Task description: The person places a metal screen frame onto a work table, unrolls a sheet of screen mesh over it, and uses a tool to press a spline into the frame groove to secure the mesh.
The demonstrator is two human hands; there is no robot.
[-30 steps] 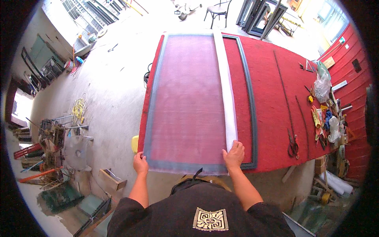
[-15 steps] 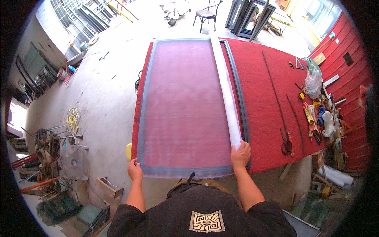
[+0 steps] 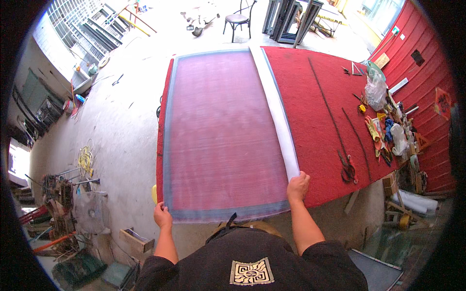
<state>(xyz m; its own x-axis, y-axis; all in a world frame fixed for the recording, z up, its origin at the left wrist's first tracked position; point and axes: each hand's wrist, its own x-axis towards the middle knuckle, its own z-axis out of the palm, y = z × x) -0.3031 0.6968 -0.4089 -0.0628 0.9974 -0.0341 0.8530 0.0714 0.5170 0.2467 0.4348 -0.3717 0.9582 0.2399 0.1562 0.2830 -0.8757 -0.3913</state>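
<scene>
A sheet of pale, see-through screen mesh (image 3: 223, 131) lies spread over a grey rectangular frame (image 3: 168, 121) on a red-covered table. Along the right side of the frame runs the rest of the mesh as a long white roll (image 3: 275, 109), hiding most of that side. My right hand (image 3: 297, 187) is closed round the roll's near end, by the frame's near right corner. At the near left corner, my left hand (image 3: 163, 215) pinches the edge of the mesh between thumb and fingers.
Right of the frame, the red table (image 3: 310, 131) carries scissors (image 3: 348, 169) and two thin dark strips. Gloves (image 3: 374, 132), plastic bags (image 3: 375, 91) and tools crowd its right edge. A chair (image 3: 238, 19) and dark frames (image 3: 291, 22) stand beyond. Left, a fan (image 3: 91, 211) stands on the floor.
My right hand has moved the roll rightward across the frame, so mesh now reaches the right side and the roll covers it. My left hand keeps its pinch at the near left corner.
</scene>
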